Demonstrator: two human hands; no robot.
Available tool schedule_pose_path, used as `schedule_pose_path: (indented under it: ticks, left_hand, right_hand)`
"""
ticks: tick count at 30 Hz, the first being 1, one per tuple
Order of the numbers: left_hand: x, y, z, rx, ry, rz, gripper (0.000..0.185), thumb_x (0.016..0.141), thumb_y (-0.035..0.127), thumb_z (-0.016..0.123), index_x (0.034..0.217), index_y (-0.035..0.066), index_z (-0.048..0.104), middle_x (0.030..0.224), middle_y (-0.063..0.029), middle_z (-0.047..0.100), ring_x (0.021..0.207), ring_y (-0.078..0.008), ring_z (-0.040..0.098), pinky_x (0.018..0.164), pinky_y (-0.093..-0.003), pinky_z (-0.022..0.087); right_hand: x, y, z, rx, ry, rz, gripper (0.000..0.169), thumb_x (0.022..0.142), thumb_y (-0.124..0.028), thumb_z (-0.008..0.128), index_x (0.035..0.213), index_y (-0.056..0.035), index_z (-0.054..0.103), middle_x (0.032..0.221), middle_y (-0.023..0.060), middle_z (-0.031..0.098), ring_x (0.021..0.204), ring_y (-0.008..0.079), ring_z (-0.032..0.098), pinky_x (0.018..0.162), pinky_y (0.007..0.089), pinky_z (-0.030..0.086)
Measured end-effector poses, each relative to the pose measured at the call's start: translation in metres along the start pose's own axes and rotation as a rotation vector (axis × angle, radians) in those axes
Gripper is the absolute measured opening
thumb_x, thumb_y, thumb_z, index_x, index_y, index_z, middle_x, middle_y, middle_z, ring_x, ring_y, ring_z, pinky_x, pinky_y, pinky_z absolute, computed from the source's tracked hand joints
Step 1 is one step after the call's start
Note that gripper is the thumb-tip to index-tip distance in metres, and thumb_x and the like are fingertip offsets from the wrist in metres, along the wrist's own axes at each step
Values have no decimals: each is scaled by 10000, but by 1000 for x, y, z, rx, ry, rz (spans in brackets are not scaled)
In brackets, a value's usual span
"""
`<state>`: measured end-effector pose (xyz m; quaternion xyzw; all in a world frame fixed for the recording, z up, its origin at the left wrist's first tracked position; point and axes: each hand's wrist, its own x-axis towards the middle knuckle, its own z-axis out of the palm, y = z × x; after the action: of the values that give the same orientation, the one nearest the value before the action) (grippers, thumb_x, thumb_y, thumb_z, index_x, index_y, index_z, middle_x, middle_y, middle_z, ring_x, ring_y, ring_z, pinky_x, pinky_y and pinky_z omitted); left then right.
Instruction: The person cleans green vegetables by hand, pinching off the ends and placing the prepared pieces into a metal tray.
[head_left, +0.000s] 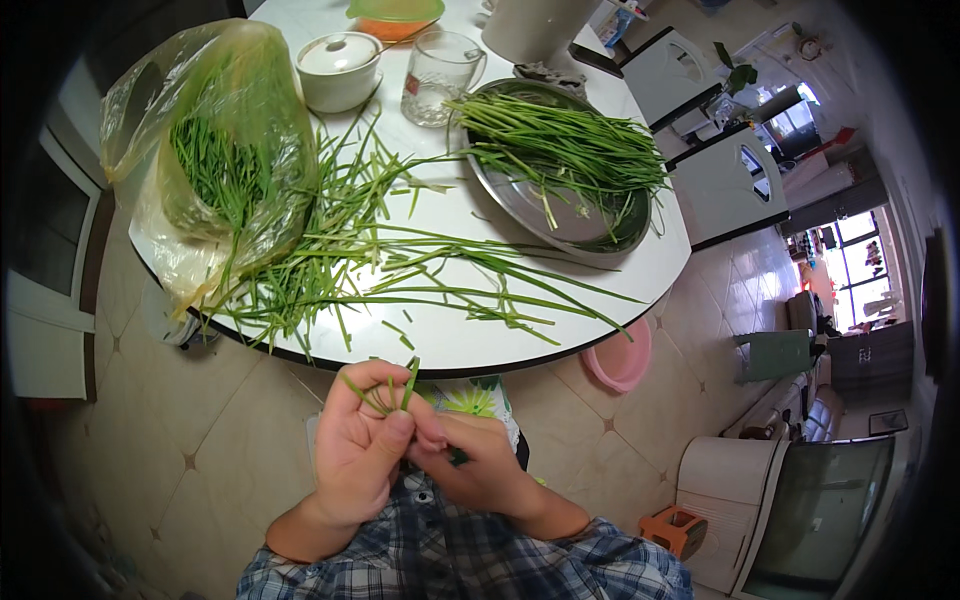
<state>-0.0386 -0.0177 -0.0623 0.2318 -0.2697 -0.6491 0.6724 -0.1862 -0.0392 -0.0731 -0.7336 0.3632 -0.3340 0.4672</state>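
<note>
My left hand (367, 442) pinches a few short green chive stems (394, 394) between thumb and fingers, in front of the table's near edge. Touching it, my right hand (472, 457) has its fingers curled around a green piece mostly hidden in them. On the white table (442, 337) lie loose chive stalks (450, 292) and a heap of cut or broken pieces (300, 285). A plastic bag (277, 202) at the left holds more chives (217, 165). At the right, a bundle of long chives (562, 142) rests across a round metal basin (517, 210).
Behind the chives stand a lidded white bowl (337, 75), a glass mug (435, 82), a green-lidded container (396, 11) and a large pale container (532, 26). Chairs (727, 184) flank the table's right side. A pink basin (626, 356) and an orange stool (671, 529) are on the floor.
</note>
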Motion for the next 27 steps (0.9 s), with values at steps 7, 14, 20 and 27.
schedule_pose_path:
  ticks: [7, 14, 20, 27]
  left_hand:
    - [-1, -15, 16, 139, 34, -43, 371, 943, 34, 564, 1247, 14, 353, 951, -190, 655, 880, -242, 643, 885, -363, 499]
    - [10, -30, 15, 68, -5, -72, 402, 934, 75, 609, 1283, -28, 439, 1177, -170, 601, 1080, -169, 576, 959, -283, 453]
    - [19, -48, 14, 167, -254, -163, 200, 936, 61, 613, 1108, -40, 601, 1052, -62, 580, 923, -98, 538, 813, -222, 435]
    - [29, -50, 7, 286, -320, -221, 174, 926, 80, 626, 766, 11, 624, 776, -47, 599, 732, -130, 553, 664, -265, 430]
  right_hand:
    - [-13, -13, -42, -50, 253, -93, 47, 856, -18, 673, 875, 25, 669, 773, 129, 661, 625, 205, 616, 566, 287, 485]
    - [-26, -8, -84, 102, 649, -153, 188, 914, -124, 599, 943, 50, 665, 875, 170, 669, 646, 182, 609, 581, 262, 492]
    - [-22, -20, -184, -29, 942, -225, 241, 943, -162, 550, 990, 62, 626, 920, 174, 656, 566, 108, 520, 504, 201, 401]
    - [17, -53, -294, -564, 1167, -134, 202, 943, -169, 596, 936, 21, 663, 884, 79, 677, 575, 53, 479, 524, 185, 369]
